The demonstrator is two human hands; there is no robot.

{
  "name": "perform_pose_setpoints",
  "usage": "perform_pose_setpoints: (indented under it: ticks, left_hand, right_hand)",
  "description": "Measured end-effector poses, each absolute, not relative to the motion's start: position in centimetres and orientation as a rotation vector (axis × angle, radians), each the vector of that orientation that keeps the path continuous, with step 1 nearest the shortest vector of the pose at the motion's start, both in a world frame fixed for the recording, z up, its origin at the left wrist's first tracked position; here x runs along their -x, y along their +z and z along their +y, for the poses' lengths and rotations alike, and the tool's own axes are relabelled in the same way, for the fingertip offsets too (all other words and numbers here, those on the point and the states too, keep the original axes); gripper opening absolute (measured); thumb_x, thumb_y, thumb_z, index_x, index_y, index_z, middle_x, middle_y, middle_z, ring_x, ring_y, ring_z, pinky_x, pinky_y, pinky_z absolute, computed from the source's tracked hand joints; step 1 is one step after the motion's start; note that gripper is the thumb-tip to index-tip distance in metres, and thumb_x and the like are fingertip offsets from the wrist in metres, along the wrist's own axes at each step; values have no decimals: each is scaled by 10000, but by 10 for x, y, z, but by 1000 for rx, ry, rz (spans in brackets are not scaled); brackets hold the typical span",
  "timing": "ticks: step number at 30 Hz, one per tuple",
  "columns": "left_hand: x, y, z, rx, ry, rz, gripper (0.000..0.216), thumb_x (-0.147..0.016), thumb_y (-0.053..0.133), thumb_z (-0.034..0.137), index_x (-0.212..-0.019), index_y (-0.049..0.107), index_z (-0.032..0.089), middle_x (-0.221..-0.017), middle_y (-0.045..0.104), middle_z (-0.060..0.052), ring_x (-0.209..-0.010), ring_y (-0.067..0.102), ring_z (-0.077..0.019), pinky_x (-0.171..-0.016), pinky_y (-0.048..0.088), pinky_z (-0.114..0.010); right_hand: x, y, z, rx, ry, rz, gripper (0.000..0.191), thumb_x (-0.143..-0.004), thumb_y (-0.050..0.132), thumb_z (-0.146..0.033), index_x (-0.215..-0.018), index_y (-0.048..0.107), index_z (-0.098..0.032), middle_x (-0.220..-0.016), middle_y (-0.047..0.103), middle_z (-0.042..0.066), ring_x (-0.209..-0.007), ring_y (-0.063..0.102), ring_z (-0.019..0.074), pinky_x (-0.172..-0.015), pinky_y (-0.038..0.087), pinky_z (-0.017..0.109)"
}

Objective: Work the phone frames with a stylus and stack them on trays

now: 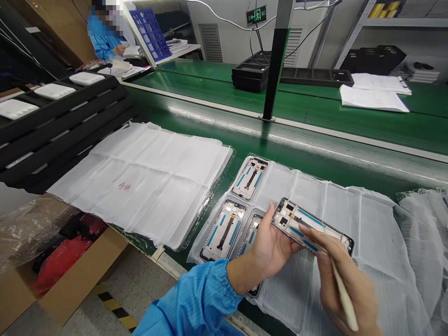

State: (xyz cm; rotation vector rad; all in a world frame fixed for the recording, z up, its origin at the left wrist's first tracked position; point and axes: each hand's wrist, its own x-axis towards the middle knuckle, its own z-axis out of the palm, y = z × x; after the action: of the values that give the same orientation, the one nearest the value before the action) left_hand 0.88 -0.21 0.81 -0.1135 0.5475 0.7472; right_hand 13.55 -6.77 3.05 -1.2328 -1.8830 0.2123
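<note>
My left hand [268, 249] grips a phone mid-frame [334, 232] by its near edge and left end. The frame is tilted, its inner side up, with blue strips and a dark flex cable showing. Between the fingers of my right hand [348, 280] is a slim pale-handled tool [345, 298]; its tip is over the frame, though the exact contact is unclear. Beneath both hands lies a clear plastic tray [376, 224] covered by a thin whitish sheet. Similar phone frames [224, 231] sit in pockets at its left end, one partly hidden by my left arm.
Left of the tray, a white sheet with red handwriting [150, 172] covers another plastic tray. Crumpled clear plastic [425, 242] lies at the right. A dark post [276, 74] rises behind the green bench. An open carton [84, 275] stands lower left. Another person [105, 35] works at the back left.
</note>
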Motion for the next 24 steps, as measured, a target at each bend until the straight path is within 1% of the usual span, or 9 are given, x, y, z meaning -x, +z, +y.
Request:
perform_pose_setpoints:
  ticks: [2, 3, 5, 7, 9, 12, 15, 18, 24]
  left_hand:
    - [-8, 9, 0, 142, 734, 564, 690, -1093, 285, 614, -1066, 768, 123, -1066, 745, -113, -863, 697, -194, -756, 533, -293]
    - [-7, 9, 0, 142, 725, 562, 691, -1092, 282, 611, -1054, 770, 124, -1045, 746, -110, -818, 689, -189, -747, 534, -301]
    - [-4, 8, 1, 119, 708, 539, 711, -1084, 261, 625, -1050, 769, 130, -1025, 745, -117, -767, 670, -200, -748, 540, -338]
    - [-3, 6, 0, 101, 694, 505, 728, -1065, 263, 663, -1079, 763, 133, -1061, 740, -135, -805, 671, -227, -759, 537, -366]
    - [-2, 3, 0, 102, 697, 478, 725, -1047, 297, 684, -1123, 755, 127, -1129, 729, -156, -899, 681, -255, -774, 528, -368]
    - [-2, 1, -1, 101, 710, 448, 722, -1031, 338, 688, -1197, 738, 111, -1192, 711, -173, -986, 684, -281, -837, 523, -381]
    - [-2, 3, -1, 71, 712, 441, 778, -1041, 286, 687, -1298, 703, 81, -1218, 701, -194, -1063, 679, -307, -950, 506, -414]
    - [-2, 7, -1, 79, 709, 448, 794, -1062, 238, 654, -1361, 666, 56, -1223, 699, -199, -1124, 667, -311, -1021, 481, -415]
    - [-3, 13, -2, 119, 761, 450, 727, -1088, 249, 566, -1354, 659, 27, -1234, 696, -202, -1161, 660, -307, -1060, 464, -410]
  right_hand:
    - [-138, 33, -68, 1235, 215, -1903, 454, -1131, 412, -74, -1583, 448, -105, -1251, 654, 100, -1282, 577, 144, -1079, 485, 216]
    - [-139, 33, -69, 1230, 225, -1905, 446, -1148, 418, -108, -1592, 451, -117, -1222, 659, 98, -1244, 594, 152, -1034, 510, 218]
    - [-140, 32, -70, 1216, 264, -1893, 359, -1156, 455, -156, -1501, 557, -158, -1192, 642, 98, -1147, 623, 169, -937, 545, 228]
    - [-138, 28, -70, 1218, 304, -1866, 267, -1141, 481, -149, -1354, 641, -170, -1175, 618, 99, -1072, 633, 169, -885, 555, 234]
    - [-136, 24, -70, 1199, 303, -1849, 228, -1106, 513, -91, -1277, 653, -150, -1157, 624, 100, -1056, 642, 175, -903, 559, 258]
    - [-132, 18, -67, 1137, 250, -1853, 234, -1050, 567, -2, -1238, 632, -126, -1113, 658, 91, -1049, 658, 183, -946, 560, 301]
    - [-130, 17, -63, 1115, 227, -1887, 223, -1036, 560, 36, -1186, 630, -112, -1102, 661, 97, -1050, 661, 180, -933, 557, 306]
    - [-128, 19, -61, 1090, 196, -1934, 220, -1020, 551, 76, -1148, 632, -85, -1090, 662, 111, -1055, 658, 183, -922, 551, 308]
    - [-127, 24, -63, 1050, 179, -1965, 239, -965, 589, 135, -1104, 644, -51, -1096, 667, 157, -1028, 666, 217, -863, 563, 336]
